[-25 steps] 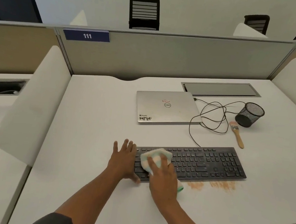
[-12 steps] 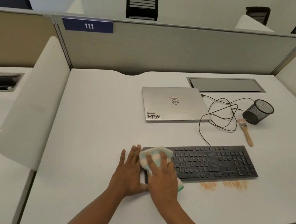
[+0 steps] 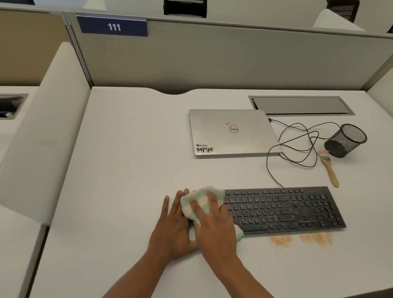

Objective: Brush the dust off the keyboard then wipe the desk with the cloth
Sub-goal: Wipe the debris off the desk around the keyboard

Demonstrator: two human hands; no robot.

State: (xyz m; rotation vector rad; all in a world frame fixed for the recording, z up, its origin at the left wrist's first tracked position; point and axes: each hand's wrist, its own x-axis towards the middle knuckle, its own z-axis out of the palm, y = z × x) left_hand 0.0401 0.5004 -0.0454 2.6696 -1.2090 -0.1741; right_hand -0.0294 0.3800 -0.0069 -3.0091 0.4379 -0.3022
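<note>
Closed laptop (image 3: 232,133) – tangled cable (image 3: 298,147) – tipped mesh cup (image 3: 346,141).

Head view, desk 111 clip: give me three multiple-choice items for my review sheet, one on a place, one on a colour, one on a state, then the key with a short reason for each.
1. Where does the brush lie?
A. On the keyboard
B. On the desk between the mesh cup and the keyboard
C. Inside the mesh cup

2. What colour are the smears on the desk in front of the keyboard?
A. Blue
B. Black
C. Orange

3. What state is the laptop in?
A. Lid closed
B. Open, screen lit
C. Standing on its edge

Key: 1 B, the brush lies flat on the desk beside the cup, beyond the keyboard. 2 C, orange streaks show by the keyboard's near edge. 3 A, the lid's logo faces up.
</note>
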